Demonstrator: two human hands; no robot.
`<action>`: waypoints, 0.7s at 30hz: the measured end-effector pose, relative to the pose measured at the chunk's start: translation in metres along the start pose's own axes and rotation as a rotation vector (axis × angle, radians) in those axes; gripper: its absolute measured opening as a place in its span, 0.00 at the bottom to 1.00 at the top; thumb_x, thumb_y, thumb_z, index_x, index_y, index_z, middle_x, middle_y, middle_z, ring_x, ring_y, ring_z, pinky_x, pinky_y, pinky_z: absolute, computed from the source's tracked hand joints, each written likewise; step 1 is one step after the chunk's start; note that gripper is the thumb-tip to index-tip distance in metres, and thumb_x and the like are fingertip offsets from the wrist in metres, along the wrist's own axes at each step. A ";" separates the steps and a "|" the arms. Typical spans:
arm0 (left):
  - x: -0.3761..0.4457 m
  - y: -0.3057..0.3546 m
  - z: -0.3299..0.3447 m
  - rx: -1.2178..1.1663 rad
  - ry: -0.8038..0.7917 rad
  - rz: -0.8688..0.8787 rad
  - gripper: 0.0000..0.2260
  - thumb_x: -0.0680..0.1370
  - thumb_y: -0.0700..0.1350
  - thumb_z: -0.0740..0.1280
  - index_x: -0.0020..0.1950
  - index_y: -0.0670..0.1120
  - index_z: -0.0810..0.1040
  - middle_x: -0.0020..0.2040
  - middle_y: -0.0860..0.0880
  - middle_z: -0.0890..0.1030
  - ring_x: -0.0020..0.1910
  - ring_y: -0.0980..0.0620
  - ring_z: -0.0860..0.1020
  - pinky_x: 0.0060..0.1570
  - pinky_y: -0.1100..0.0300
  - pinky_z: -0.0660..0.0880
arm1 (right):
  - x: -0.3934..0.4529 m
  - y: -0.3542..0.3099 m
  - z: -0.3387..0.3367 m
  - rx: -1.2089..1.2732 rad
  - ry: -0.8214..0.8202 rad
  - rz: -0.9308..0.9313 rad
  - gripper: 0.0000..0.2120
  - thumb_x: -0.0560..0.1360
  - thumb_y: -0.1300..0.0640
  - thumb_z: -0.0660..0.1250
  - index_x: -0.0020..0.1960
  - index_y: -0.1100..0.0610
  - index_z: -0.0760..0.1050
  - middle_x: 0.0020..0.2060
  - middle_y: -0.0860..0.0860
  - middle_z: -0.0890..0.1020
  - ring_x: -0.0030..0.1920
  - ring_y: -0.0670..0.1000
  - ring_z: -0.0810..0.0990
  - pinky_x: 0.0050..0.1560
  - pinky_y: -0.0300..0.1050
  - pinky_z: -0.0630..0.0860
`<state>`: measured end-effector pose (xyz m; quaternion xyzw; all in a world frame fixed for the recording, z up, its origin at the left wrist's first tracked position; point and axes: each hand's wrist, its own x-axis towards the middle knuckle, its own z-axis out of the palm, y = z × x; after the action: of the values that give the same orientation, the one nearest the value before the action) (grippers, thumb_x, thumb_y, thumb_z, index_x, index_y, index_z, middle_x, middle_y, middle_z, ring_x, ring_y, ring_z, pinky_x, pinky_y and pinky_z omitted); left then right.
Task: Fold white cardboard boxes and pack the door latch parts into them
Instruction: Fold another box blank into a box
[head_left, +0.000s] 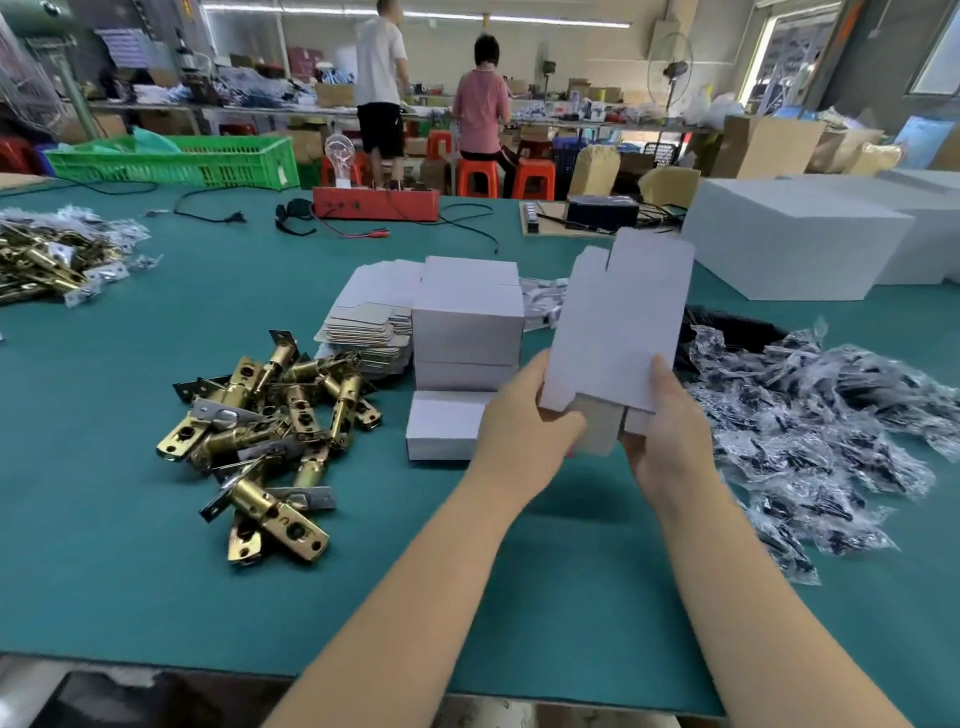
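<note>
Two hands' grip – left hand (524, 415), right hand (665, 421) – pinching flat white box (618, 332), held upright between them

A single wide-angle view from the person's head looks forward and down across the green table (130, 545). The forearms and near table edge sit close below; the far workshop, with bent straight lines, fills the top.
</note>
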<state>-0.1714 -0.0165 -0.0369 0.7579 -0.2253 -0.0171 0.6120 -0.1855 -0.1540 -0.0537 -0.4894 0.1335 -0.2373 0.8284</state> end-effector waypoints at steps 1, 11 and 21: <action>-0.002 -0.006 0.002 0.211 0.041 0.059 0.15 0.74 0.41 0.68 0.58 0.56 0.75 0.43 0.55 0.79 0.44 0.52 0.77 0.41 0.58 0.76 | -0.003 0.004 -0.005 -0.032 0.008 0.010 0.11 0.82 0.51 0.57 0.50 0.54 0.76 0.37 0.45 0.85 0.36 0.44 0.83 0.32 0.38 0.78; -0.005 -0.029 -0.012 0.484 0.274 0.081 0.11 0.77 0.46 0.65 0.36 0.42 0.77 0.32 0.49 0.77 0.35 0.49 0.72 0.38 0.55 0.69 | -0.013 0.014 -0.018 -0.394 -0.393 -0.120 0.23 0.64 0.61 0.73 0.56 0.49 0.73 0.50 0.44 0.84 0.52 0.45 0.82 0.46 0.37 0.78; 0.000 -0.037 -0.017 0.452 0.084 0.024 0.07 0.74 0.51 0.70 0.44 0.48 0.81 0.31 0.49 0.76 0.34 0.55 0.70 0.35 0.67 0.66 | -0.011 0.009 -0.015 -0.505 -0.287 -0.120 0.38 0.67 0.69 0.73 0.70 0.49 0.63 0.57 0.50 0.80 0.58 0.50 0.79 0.55 0.51 0.79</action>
<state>-0.1542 0.0044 -0.0673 0.8730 -0.2067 0.0727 0.4357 -0.1993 -0.1558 -0.0695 -0.7157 0.0406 -0.1733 0.6753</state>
